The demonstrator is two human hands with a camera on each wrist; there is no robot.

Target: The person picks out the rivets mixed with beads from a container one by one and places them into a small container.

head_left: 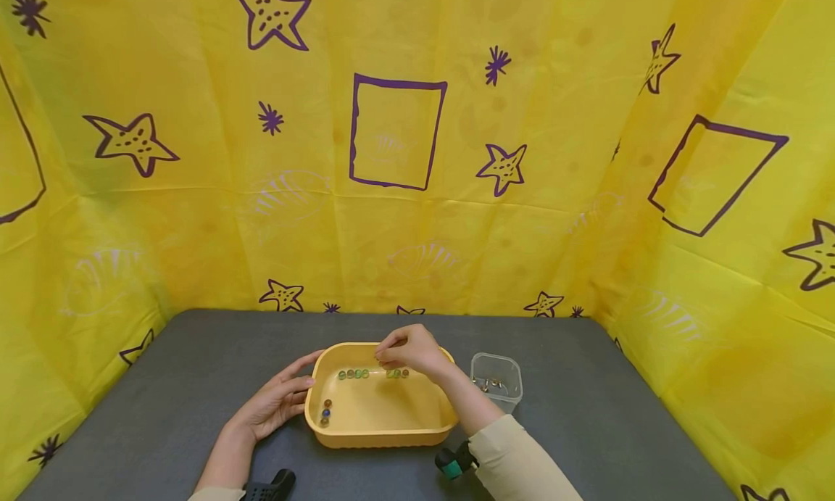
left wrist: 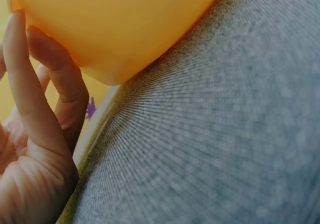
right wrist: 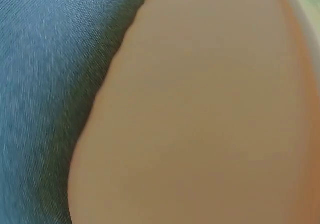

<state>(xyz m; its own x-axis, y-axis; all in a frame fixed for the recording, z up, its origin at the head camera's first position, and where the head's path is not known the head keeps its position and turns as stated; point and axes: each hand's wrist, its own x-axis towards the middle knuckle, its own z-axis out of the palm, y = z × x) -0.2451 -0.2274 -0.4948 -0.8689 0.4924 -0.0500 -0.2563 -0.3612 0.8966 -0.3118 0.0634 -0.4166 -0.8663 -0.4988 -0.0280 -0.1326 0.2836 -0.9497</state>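
Observation:
A yellow plastic tub (head_left: 381, 439) stands on the dark table in the head view. Inside, glass marbles (head_left: 357, 374) form a broken row by the back wall, and three more marbles (head_left: 326, 413) line up at the left. My left hand (head_left: 277, 403) rests its fingers and thumb against the tub's left side; the left wrist view shows fingers (left wrist: 22, 69) touching the outer wall. Over the back of the tub, my right hand (head_left: 411, 350) pinches a small marble, mostly hidden by the fingertips. A blurred tan surface fills most of the right wrist view, without any fingers.
Just right of the tub, a clear plastic box (head_left: 512, 376) holds several small shiny pieces, partly behind the right forearm. The grey tabletop (head_left: 222, 356) meets yellow patterned cloth (head_left: 457, 269) at the back and sides.

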